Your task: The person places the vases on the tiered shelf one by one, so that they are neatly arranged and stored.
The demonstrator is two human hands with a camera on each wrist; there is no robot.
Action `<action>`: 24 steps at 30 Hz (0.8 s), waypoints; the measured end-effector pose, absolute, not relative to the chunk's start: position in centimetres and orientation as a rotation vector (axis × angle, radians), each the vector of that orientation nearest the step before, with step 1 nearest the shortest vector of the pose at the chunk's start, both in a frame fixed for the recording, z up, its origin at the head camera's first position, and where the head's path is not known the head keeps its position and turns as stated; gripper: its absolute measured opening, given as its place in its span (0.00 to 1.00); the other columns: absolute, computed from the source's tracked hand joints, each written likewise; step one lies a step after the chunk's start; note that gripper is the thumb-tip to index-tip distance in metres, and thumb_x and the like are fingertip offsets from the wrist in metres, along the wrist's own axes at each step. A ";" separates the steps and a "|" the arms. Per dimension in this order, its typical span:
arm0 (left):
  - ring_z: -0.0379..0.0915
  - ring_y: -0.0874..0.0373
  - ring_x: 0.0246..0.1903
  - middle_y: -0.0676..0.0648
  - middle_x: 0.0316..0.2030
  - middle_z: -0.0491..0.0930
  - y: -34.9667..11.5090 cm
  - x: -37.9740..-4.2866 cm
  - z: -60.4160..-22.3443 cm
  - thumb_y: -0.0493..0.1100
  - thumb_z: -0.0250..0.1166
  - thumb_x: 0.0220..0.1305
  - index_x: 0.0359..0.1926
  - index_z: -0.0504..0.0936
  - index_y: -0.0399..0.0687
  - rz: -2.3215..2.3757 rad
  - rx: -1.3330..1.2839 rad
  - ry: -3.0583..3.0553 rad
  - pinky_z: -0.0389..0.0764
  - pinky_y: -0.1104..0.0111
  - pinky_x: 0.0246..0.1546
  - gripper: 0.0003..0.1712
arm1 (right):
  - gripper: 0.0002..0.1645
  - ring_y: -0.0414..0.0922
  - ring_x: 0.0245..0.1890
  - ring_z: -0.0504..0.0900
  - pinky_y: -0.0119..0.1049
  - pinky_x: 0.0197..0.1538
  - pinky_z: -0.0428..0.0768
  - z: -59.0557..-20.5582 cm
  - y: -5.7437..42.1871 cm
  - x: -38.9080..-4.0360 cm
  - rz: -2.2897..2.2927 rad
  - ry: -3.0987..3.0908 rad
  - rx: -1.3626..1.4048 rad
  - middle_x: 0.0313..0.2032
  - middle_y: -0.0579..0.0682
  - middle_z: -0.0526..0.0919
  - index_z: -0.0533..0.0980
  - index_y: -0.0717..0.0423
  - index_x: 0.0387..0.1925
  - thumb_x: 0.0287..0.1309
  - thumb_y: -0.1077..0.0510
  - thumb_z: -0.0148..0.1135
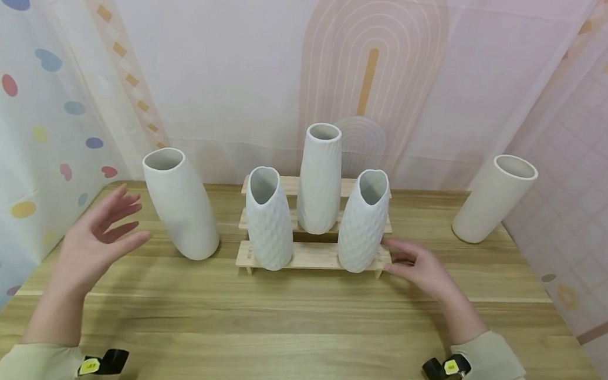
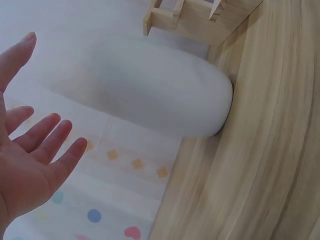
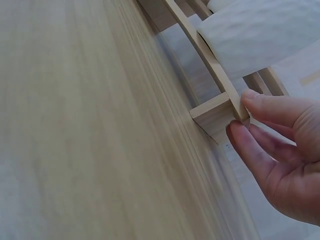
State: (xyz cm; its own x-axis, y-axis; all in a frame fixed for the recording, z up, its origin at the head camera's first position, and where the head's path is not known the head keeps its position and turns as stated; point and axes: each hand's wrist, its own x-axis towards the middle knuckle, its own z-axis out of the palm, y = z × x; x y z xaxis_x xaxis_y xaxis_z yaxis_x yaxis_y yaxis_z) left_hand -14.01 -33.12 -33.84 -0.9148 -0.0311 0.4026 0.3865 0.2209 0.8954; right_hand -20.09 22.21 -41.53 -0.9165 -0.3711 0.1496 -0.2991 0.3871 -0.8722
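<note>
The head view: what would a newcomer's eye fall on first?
Probably the middle white vase, standing on a wooden rack behind two dimpled vases. A left smooth vase and a right smooth vase stand on the table. The right hand pinches the rack's right end; the left hand hovers beside the left smooth vase.

My head view looks forward and down across the wood-grain surface [image 1: 294,330]; my left-wrist and right-wrist views, nearer and turned sideways, each share the tiered wooden stand [image 1: 314,256] with it.
</note>
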 end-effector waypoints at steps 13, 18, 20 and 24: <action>0.65 0.60 0.59 0.51 0.65 0.67 -30.7 -17.2 -33.2 0.30 0.73 0.55 0.76 0.59 0.65 -1.489 -0.230 -2.377 0.74 0.80 0.50 0.53 | 0.27 0.49 0.47 0.78 0.29 0.47 0.79 -41.7 22.1 -20.2 -1.566 2.598 -0.676 0.58 0.68 0.74 0.75 0.71 0.58 0.57 0.68 0.69; 0.68 0.61 0.56 0.53 0.60 0.71 -30.4 -18.1 -33.2 0.34 0.75 0.56 0.74 0.62 0.67 -1.475 -0.171 -2.393 0.74 0.80 0.49 0.50 | 0.26 0.52 0.47 0.79 0.30 0.47 0.79 -41.4 22.1 -20.0 -1.564 2.596 -0.670 0.58 0.68 0.74 0.75 0.72 0.58 0.58 0.68 0.68; 0.69 0.60 0.54 0.53 0.58 0.73 -30.2 -18.3 -33.3 0.33 0.75 0.55 0.74 0.64 0.65 -1.503 -0.148 -2.360 0.74 0.80 0.48 0.49 | 0.26 0.53 0.47 0.79 0.31 0.47 0.80 -41.4 22.1 -20.0 -1.556 2.603 -0.664 0.58 0.68 0.74 0.75 0.72 0.58 0.58 0.68 0.68; 0.71 0.59 0.52 0.53 0.55 0.75 -29.9 -18.4 -33.6 0.33 0.76 0.53 0.72 0.67 0.62 -1.522 -0.115 -2.300 0.75 0.80 0.47 0.48 | 0.26 0.55 0.47 0.80 0.32 0.47 0.80 -41.4 22.0 -20.1 -1.541 2.615 -0.671 0.58 0.69 0.75 0.75 0.72 0.58 0.58 0.68 0.69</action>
